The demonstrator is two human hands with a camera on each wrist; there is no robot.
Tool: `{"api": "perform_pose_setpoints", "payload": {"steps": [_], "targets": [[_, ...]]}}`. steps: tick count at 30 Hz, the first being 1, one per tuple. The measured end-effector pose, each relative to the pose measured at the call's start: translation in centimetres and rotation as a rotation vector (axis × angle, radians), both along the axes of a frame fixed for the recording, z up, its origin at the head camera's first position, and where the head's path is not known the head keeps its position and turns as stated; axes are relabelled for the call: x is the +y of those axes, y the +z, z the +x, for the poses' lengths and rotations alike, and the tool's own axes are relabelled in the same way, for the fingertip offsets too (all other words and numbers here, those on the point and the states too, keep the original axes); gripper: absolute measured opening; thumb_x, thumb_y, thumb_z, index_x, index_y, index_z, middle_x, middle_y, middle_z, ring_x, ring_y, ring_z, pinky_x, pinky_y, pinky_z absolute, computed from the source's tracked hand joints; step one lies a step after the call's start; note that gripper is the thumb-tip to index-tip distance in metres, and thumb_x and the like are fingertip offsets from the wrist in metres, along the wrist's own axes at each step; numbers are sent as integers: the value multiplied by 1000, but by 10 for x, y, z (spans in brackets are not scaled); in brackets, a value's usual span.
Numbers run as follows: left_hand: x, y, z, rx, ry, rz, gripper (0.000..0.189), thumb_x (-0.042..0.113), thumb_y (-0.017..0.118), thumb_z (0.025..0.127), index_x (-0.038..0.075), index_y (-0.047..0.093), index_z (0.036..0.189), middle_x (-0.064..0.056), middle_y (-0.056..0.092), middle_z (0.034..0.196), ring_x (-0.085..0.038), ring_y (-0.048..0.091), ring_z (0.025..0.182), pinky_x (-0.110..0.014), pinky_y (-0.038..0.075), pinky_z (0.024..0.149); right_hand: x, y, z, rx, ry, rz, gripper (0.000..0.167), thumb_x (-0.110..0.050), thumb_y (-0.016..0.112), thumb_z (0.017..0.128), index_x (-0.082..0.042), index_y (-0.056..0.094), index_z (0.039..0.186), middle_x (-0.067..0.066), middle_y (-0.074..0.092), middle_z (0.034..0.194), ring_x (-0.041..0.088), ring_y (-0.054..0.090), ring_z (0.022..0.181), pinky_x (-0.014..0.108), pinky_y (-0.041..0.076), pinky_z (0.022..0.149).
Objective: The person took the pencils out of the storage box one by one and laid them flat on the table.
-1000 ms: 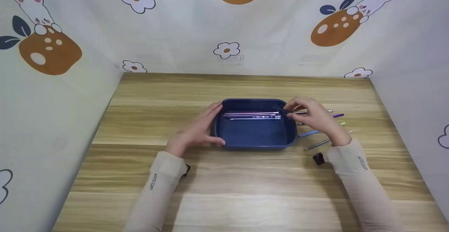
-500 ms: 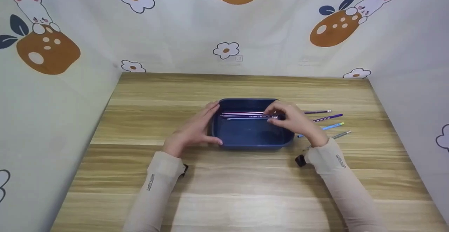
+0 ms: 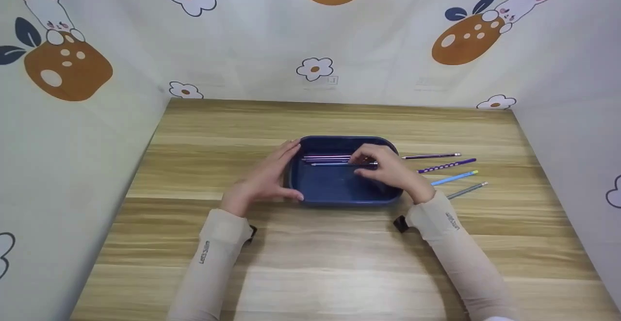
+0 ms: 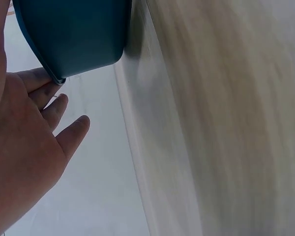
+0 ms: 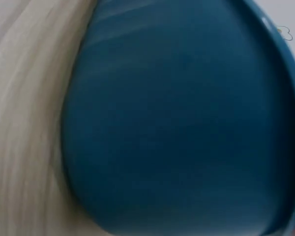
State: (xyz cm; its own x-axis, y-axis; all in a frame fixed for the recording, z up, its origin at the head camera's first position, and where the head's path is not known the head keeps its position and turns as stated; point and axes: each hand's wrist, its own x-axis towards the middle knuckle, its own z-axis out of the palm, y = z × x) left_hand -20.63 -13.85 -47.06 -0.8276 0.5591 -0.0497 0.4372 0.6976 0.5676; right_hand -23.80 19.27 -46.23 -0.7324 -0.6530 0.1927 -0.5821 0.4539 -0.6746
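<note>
A dark blue rectangular tray (image 3: 339, 190) stands on the table with several pencils (image 3: 330, 165) lying lengthwise inside, toward its far side. My left hand (image 3: 262, 183) spans the tray's left end with extended fingers, thumb at the near corner. In the left wrist view, the left hand (image 4: 27, 137) has its fingertips right at the rim of the tray (image 4: 78, 39). My right hand (image 3: 385, 168) reaches into the tray over the pencils' right ends. Its thumb and index finger stay apart, pencil showing between them. Mostly the outer wall of the tray (image 5: 177, 123) fills the right wrist view.
Right of the tray, several pencils lie fanned out on the wooden table (image 3: 310, 258): a dark purple pencil (image 3: 432, 156), a patterned purple pencil (image 3: 447, 166), a light blue pencil (image 3: 455, 178) and a grey-green pencil (image 3: 468, 190). Printed cloth walls (image 3: 252, 40) enclose the back and sides.
My right hand has moved left from the tray's right rim to over the pencils inside. The tray has slid slightly left, my left hand along with it.
</note>
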Motion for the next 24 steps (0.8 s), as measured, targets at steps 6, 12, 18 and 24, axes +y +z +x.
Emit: {"api": "perform_pose_setpoints", "payload": {"steps": [6,12,18,24], "targets": [[0,1,1,-1,-4,1,126,61,83,67,14,14,161,-2,7,170,-26,7,157,-47,15,128,-6,-8,-6,1,-21,37,18,-6,75,87,-6,71,105,9,72,104,24,69,96,39,59,87],[0,0,1,0,-9,17,124,57,84,68,11,15,161,-4,8,170,-28,8,157,-47,15,128,-11,-12,-11,-8,-40,91,19,-4,75,85,-5,71,104,11,72,104,25,69,97,41,59,88],[0,0,2,3,2,18,125,55,86,68,12,15,161,-3,9,170,-27,9,157,-46,15,128,-19,-15,-16,-4,-47,179,20,-9,75,86,-6,71,106,10,72,104,24,68,97,41,57,89],[-1,-2,2,-1,9,15,124,56,85,68,14,15,161,-1,8,170,-25,9,157,-45,16,128,-23,-18,-18,-9,-67,252,22,-11,74,87,-6,70,109,10,70,106,25,66,99,41,56,90]]}}
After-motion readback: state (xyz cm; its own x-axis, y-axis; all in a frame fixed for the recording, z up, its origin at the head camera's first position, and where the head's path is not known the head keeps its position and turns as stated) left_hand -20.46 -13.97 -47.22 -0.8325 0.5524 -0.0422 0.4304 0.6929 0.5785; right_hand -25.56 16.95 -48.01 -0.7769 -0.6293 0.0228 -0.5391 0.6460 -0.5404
